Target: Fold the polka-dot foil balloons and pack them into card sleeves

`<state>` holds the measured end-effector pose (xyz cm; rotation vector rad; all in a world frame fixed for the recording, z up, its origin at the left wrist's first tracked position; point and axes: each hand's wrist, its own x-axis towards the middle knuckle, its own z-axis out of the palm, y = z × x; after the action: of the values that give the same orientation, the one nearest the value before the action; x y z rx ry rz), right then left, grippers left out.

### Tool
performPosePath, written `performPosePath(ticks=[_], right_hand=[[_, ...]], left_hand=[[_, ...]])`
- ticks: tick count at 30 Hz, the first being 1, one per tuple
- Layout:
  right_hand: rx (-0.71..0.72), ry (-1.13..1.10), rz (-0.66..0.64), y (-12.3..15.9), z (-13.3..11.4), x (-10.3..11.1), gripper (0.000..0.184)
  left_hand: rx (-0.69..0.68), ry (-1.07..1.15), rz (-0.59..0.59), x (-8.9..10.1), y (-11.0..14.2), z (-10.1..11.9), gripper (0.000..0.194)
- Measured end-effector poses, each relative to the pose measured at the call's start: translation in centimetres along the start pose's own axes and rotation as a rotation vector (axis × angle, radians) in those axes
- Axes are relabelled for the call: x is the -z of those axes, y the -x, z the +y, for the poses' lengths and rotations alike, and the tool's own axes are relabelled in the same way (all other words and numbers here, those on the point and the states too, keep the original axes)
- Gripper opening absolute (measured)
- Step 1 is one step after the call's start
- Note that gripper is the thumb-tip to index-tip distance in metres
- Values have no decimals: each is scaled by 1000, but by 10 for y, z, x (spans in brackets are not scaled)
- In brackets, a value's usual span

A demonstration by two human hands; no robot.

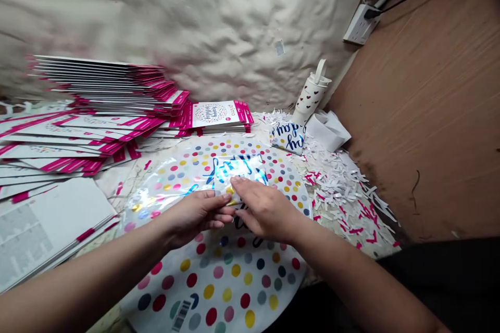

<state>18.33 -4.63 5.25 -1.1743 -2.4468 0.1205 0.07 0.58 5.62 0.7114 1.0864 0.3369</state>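
A large round foil balloon [219, 291], flat and white with coloured dots, lies in front of me. Over its middle is a small folded foil balloon [238, 166] with shiny blue lettering. My left hand [199, 216] pinches the near left edge of this folded piece, its fingers curled together. From the right, my right hand [269, 208] grips the same piece, fingers over the top and thumb low beside my left fingers. Part of the folded piece is hidden under both hands. Another folded foil balloon [287, 136] with blue lettering lies at the back right.
Stacks of white and pink card packages [117, 86] fill the left side. A smaller pile of packages [214, 114] stands at the back middle. To the right are a white tumbler [310, 94], a white roll [328, 130] and paper scraps [344, 192]. A power strip [361, 23] hangs on the wall.
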Motion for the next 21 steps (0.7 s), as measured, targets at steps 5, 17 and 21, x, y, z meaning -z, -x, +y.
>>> performPosePath(ticks=[5, 17, 21], right_hand=[[-47, 97, 8, -11, 29, 25, 47], [-898, 170, -126, -42, 202, 20, 49], [-921, 161, -100, -38, 195, 19, 58]], left_hand=[[-140, -60, -42, -17, 2, 20, 22], [-1133, -1544, -274, -39, 23, -107, 25], [-1260, -1756, -191, -42, 24, -128, 28]])
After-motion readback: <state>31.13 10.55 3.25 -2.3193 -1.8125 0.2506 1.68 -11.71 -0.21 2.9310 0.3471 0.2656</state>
